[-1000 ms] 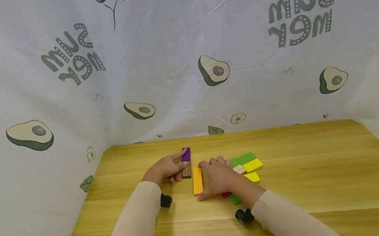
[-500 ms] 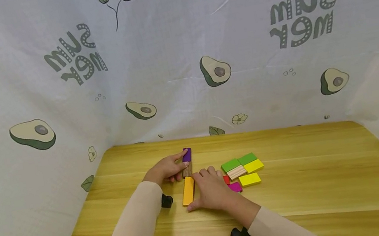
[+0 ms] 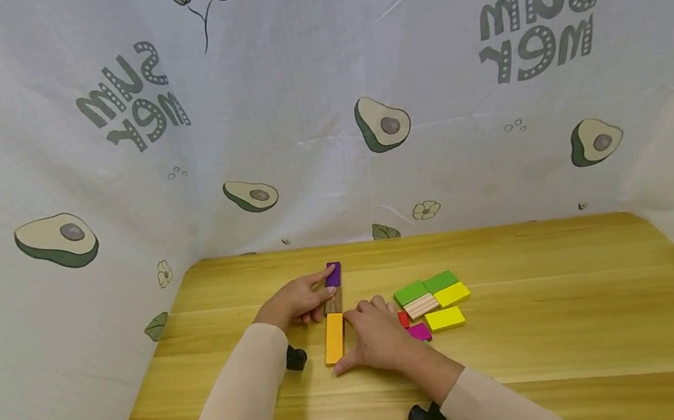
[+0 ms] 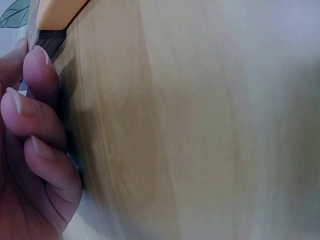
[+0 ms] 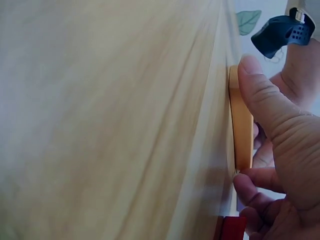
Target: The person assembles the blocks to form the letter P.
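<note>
change: my right hand (image 3: 377,341) has slid the orange block (image 3: 335,338) into line behind the brown block (image 3: 332,304) | grip: thumb and fingers pinch orange block | left hand (image 3: 296,301) fingers steady the brown-purple row toward the table's (image 3: 563,321) far edge | meaning: row looks one longer

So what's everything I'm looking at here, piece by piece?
table: one, light wood, fills the lower view
orange block: one, long, flat on the table between the hands
brown block: one, dark wood, just beyond the orange block in a line
purple block: one, at the far end of that line
green blocks: two, side by side, right of the hands
yellow blocks: two, near the green ones
pale wood block: one, in front of the green ones
red block: one, partly hidden by the right hand
magenta block: one, beside the red
curtain: white, avocado print, behind and at both sides
left hand: touches the brown and purple blocks
right hand: holds the orange block
</note>
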Demonstrator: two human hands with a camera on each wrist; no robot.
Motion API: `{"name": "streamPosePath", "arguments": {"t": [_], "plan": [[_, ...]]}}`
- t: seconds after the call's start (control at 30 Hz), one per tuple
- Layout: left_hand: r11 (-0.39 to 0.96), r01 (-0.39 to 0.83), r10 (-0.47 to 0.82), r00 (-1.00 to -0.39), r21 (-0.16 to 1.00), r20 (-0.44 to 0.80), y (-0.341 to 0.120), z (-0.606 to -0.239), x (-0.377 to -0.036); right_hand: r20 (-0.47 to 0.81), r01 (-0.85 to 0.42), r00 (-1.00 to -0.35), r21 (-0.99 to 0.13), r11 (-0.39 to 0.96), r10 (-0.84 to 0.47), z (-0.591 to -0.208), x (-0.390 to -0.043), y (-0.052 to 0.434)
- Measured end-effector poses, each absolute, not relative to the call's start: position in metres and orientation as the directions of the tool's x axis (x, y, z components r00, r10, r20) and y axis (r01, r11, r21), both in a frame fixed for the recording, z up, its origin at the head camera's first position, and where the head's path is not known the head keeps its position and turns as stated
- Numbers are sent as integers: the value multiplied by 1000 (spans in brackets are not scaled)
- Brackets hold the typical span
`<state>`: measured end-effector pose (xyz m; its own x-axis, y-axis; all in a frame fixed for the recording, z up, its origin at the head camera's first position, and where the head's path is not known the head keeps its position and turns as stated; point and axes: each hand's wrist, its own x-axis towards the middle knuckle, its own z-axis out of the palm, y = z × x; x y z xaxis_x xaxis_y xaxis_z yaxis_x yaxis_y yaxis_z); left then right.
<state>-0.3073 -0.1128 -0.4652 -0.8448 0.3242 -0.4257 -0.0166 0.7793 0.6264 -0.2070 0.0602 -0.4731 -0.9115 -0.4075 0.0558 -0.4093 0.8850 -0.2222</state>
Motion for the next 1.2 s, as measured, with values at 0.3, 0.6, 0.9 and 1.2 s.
{"name": "streamPosePath", "arguments": {"t": [0.3, 0.6, 0.9, 1.2], "plan": [[781, -6, 326, -849, 624, -415, -114, -467, -309, 72, -419, -907, -235, 877, -414, -475, -207, 59], [792, 75, 359, -860, 606, -363, -116, -469, -305, 74, -422, -906, -236, 876, -417, -476, -205, 60], [774, 24, 392, -803, 632, -450, -123, -466, -303, 68, -425, -904, -251, 870, -422, -479, -205, 58], [799, 27, 369, -811, 600, -454, -119, -466, -305, 104, -432, -901, -276, 859, -420, -475, -203, 63]]}}
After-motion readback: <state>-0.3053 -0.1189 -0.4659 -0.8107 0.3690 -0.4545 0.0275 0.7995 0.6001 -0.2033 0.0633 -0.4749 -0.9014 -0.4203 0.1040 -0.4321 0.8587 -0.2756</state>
